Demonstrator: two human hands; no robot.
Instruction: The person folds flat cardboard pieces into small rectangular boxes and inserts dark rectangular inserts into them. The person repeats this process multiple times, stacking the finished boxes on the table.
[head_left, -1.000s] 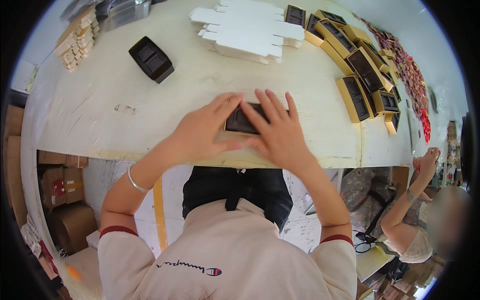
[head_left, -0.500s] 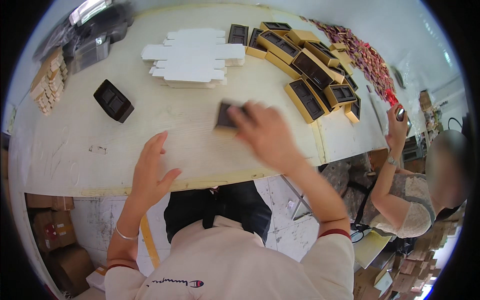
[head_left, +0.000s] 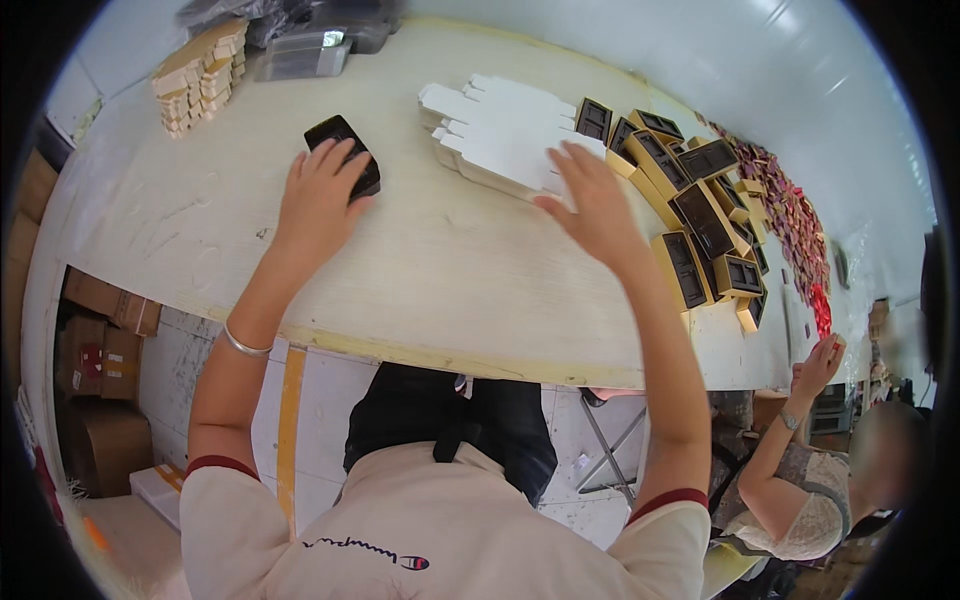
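Note:
My left hand [head_left: 318, 200] reaches over a black plastic tray insert [head_left: 368, 178] on the table. Its fingers are spread and overlap the insert's near side; whether they press on it I cannot tell. My right hand [head_left: 597, 205] is at the right end of a stack of flat white cartons [head_left: 510, 125], fingers stretched and apart, nothing in it. Some fingertips overlap the cartons' edge. Beyond it lies a pile of gold boxes with black inserts [head_left: 700, 220].
Flat cream cardboard pieces [head_left: 200, 80] are stacked at the far left, beside clear plastic trays [head_left: 305, 55]. Many small red-and-gold packets [head_left: 785, 205] spread along the far right. A co-worker's hand [head_left: 820, 365] is at the right table edge. Cartons [head_left: 105, 350] sit under the table.
My right hand has let go of the dark box and moved to the white cartons. The left hand has moved forward to the black insert. The view has shifted left.

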